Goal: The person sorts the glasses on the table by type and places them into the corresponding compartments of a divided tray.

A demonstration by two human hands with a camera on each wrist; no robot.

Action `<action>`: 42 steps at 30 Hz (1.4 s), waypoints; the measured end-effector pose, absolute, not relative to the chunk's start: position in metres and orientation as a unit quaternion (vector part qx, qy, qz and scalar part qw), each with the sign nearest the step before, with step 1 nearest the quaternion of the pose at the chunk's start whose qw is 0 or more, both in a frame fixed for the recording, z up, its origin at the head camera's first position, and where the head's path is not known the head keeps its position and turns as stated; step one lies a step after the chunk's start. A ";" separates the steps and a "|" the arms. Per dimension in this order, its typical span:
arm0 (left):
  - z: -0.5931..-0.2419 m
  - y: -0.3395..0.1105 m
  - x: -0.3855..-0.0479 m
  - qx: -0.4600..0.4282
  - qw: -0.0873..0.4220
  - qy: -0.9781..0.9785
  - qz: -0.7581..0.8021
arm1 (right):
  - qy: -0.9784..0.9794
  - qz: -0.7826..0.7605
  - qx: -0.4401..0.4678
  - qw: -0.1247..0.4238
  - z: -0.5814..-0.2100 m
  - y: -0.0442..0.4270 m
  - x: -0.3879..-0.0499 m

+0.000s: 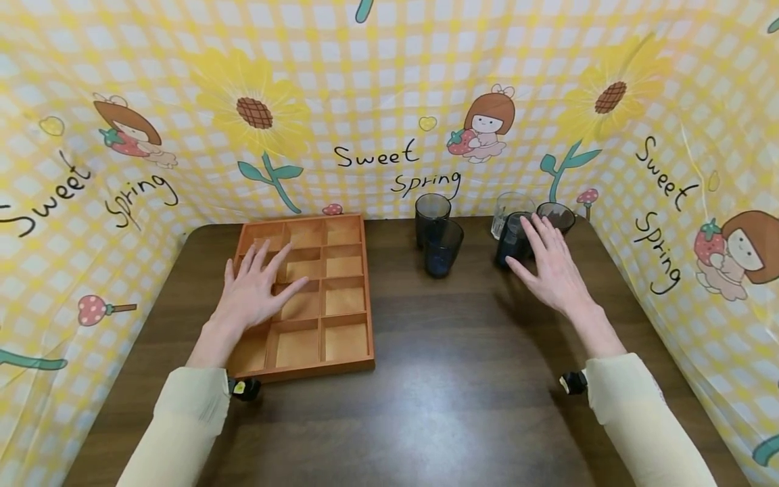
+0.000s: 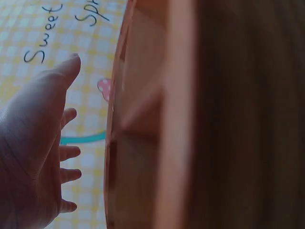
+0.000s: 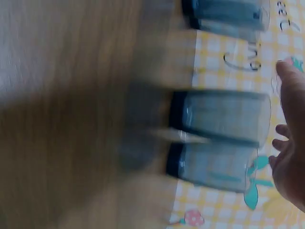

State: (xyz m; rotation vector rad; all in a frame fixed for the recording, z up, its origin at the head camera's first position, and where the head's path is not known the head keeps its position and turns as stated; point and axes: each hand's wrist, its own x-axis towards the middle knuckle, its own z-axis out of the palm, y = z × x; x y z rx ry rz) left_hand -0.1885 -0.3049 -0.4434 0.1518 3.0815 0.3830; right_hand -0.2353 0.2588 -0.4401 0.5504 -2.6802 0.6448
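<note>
My left hand (image 1: pixel 252 291), fingers spread, hovers over a wooden box with compartments (image 1: pixel 368 297); in the left wrist view the hand (image 2: pixel 33 138) is apart from the box (image 2: pixel 176 119). No items show in the compartments I can see. At the back right, my right hand (image 1: pixel 554 274) reaches over dark tinted glasses, holding nothing. Nearest to its fingers is a dark blue glass (image 1: pixel 510 247), partly covered by them. A grey glass (image 1: pixel 561 215) stands to its right and a clear glass (image 1: pixel 500 220) behind it. The right wrist view shows a gap between hand (image 3: pixel 293 138) and glasses (image 3: pixel 219 114).
Two more tinted glasses stand at the back middle: a grey one (image 1: pixel 431 206) behind and a dark blue one (image 1: pixel 443 251) in front. A yellow checked cloth (image 1: pixel 377 88) encloses the dark wooden table (image 1: pixel 438 379) at the back and both sides.
</note>
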 end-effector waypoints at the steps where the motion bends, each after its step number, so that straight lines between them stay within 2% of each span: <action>1: -0.445 -0.308 -0.187 0.045 0.019 0.991 0.121 | -0.934 0.240 0.199 0.174 -0.442 0.254 -0.234; 5: -0.451 -0.322 -0.180 0.033 0.030 0.992 0.120 | -0.912 0.301 0.211 0.181 -0.445 0.235 -0.230; 14: -0.463 -0.340 -0.169 0.023 0.038 0.991 0.123 | -0.910 0.345 0.192 0.132 -0.451 0.214 -0.227; 32: -0.478 -0.338 -0.171 0.020 0.004 0.987 0.159 | -0.821 0.558 0.119 -0.013 -0.479 0.179 -0.238; 42: -0.486 -0.336 -0.180 0.034 -0.027 0.989 0.142 | -0.790 0.601 0.107 -0.044 -0.489 0.157 -0.240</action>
